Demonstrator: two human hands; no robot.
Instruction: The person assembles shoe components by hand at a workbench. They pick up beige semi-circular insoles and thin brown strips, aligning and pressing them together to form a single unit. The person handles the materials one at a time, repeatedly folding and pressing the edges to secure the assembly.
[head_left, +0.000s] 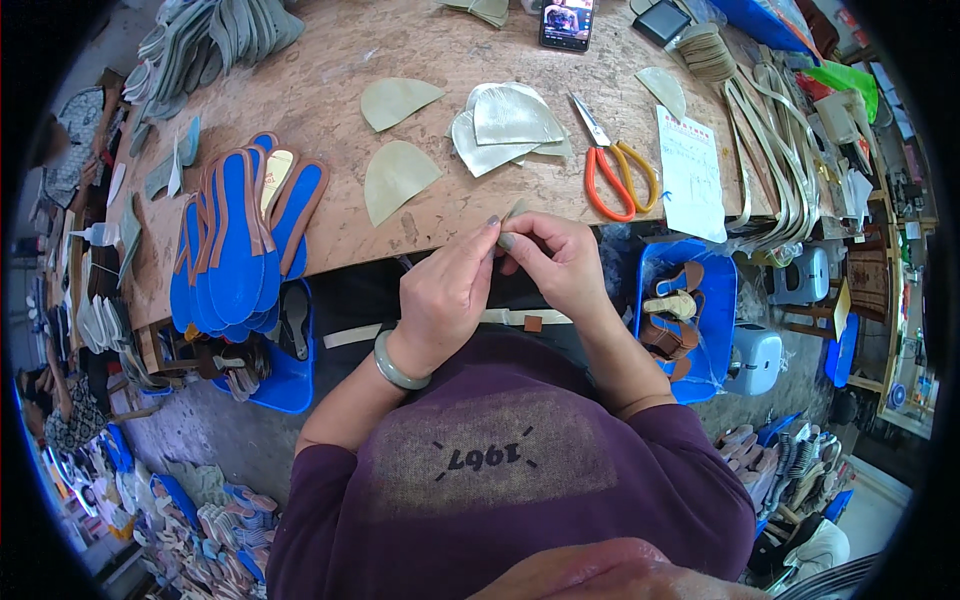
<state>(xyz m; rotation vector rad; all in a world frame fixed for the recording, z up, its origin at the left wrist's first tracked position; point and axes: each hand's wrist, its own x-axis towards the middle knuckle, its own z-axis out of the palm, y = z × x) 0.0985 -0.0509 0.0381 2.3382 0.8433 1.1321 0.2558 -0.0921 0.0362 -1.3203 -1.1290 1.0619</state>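
Observation:
Close to the table's front edge, my two hands meet with their fingertips pressed together. My left hand (447, 278), with a pale bangle (398, 366) at its wrist, is closed against a small pale piece (517, 209). From the other side, my right hand (560, 262) pinches the same piece between thumb and fingers. Only a tip of it shows, so its kind is unclear. Beyond the hands lie half-round pale pieces (402, 180) and a stack of shiny silvery ones (515, 116). Scissors (613, 175) with orange and yellow handles rest slightly spread at the right.
Blue insoles with brown edging (238, 285) are piled at the table's left. A written paper slip (690, 165) and hanging pale straps (775, 150) are at the right. A phone (567, 22) stands at the back. Below the edge, a blue bin (728, 290) holds shoe parts.

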